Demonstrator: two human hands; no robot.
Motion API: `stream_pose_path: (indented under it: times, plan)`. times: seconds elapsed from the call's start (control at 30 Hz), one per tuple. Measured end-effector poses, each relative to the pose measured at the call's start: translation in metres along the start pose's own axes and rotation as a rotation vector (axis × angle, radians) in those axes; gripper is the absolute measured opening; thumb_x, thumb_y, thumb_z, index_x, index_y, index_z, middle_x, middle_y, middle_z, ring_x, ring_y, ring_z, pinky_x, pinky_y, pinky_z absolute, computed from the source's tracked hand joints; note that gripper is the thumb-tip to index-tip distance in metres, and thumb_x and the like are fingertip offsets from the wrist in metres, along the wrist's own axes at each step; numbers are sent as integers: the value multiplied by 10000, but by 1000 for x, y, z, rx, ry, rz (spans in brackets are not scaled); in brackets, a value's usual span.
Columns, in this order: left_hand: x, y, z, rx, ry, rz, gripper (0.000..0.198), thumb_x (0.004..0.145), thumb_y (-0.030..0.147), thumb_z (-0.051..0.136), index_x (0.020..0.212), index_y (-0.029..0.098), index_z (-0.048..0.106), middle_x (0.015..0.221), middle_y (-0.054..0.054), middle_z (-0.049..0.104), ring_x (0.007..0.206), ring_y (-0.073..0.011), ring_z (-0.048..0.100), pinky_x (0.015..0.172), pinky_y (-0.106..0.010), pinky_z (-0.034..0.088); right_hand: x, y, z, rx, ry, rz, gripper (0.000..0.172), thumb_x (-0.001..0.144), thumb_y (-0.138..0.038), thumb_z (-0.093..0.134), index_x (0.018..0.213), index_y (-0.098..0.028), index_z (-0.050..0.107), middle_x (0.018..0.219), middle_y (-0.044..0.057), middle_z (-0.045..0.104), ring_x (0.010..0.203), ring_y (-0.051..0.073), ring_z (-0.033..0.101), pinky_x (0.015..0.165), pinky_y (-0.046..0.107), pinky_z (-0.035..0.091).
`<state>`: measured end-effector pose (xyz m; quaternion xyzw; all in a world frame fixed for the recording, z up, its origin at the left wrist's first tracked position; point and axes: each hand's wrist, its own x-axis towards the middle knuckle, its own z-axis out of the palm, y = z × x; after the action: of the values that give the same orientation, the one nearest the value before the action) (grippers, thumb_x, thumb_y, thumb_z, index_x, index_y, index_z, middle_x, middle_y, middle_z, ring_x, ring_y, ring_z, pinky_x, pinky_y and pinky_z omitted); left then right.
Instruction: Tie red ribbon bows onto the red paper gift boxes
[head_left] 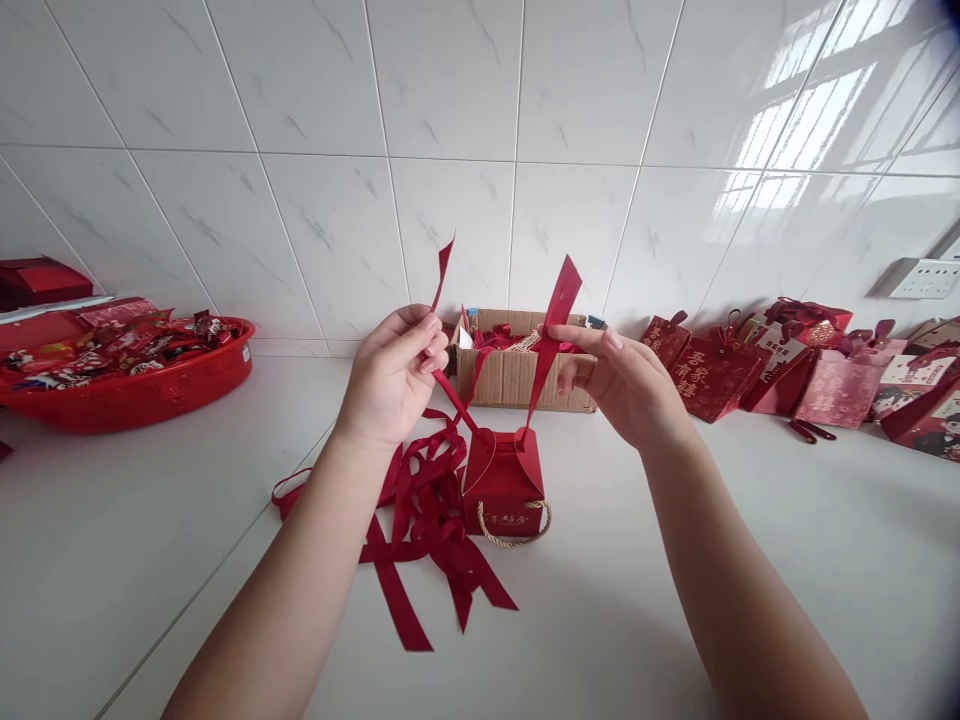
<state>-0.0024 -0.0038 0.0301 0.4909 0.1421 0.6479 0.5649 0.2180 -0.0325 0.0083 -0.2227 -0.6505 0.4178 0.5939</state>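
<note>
A small red gift box (504,480) stands upright on the white table, with gold lettering and a twisted rope handle (517,542) hanging down its front. A red ribbon (550,345) passes through the openings at its top, and its two ends rise apart in a V. My left hand (391,368) is closed in a pinch on the left end, whose tip sticks up above the fingers. The right end is held by the fingers of my right hand (619,372); its thumb and index are together, the other fingers loosely curled.
Loose red ribbons (431,500) lie heaped left of the gift box. Behind it stands a cardboard carton (517,380) with red items inside. A red plastic basket (165,395) of wrapped sweets is at the left. Several decorated gift boxes (712,375) line the right, near a wall socket (921,278).
</note>
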Motion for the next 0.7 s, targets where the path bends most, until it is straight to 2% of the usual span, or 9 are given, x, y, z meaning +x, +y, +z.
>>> stream_pose_path:
  times: [0.13, 0.27, 0.4, 0.7]
  plan:
    - [0, 0, -1, -41, 2, -8, 83, 710, 81, 670, 725, 135, 609, 641, 26, 460, 550, -35, 441, 449, -139, 351, 0, 0, 0, -40, 17, 10, 338, 859, -475, 518, 1011, -246, 714, 983, 52, 677, 663, 133, 579, 678, 333, 514]
    - [0, 1, -1, -41, -6, -10, 138, 688, 31, 662, 761, 141, 623, 612, 37, 448, 532, -34, 417, 448, -134, 351, 0, 0, 0, -55, 18, 11, 337, 856, -480, 516, 1014, -254, 710, 1076, 52, 658, 664, 131, 579, 678, 338, 519]
    - [-1, 2, 0, -73, 3, -31, 98, 712, 55, 648, 712, 144, 607, 576, 44, 412, 522, -36, 413, 441, -135, 349, 0, 1, 1, -28, 6, -4, 312, 860, -464, 518, 992, -263, 717, 1115, 44, 647, 659, 124, 573, 669, 328, 521]
    - [-1, 3, 1, -73, 10, -44, 129, 707, 48, 629, 676, 162, 576, 552, 55, 382, 477, -29, 390, 414, -135, 327, 0, 1, 0, -63, 15, 21, 354, 850, -495, 515, 1021, -255, 710, 972, 49, 672, 660, 139, 576, 688, 343, 519]
